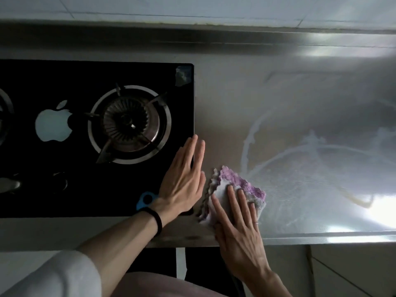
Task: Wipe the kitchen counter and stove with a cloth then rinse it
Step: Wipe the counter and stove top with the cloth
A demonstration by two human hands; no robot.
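**Cloth pinned flat on the counter beside the stove**

Cloth lies on the steel counter, just right of the stove, near the front edge. Right hand presses it flat, fingers slightly spread — likely for a broad wiping stroke. Left hand rests open on the stove's corner, fingers together — probably bracing.

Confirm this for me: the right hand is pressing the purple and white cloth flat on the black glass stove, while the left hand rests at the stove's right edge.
Not quite. The right hand presses the cloth on the steel counter, beside the stove, not on its glass. The left hand does rest at the stove's right edge. The head view shows it.
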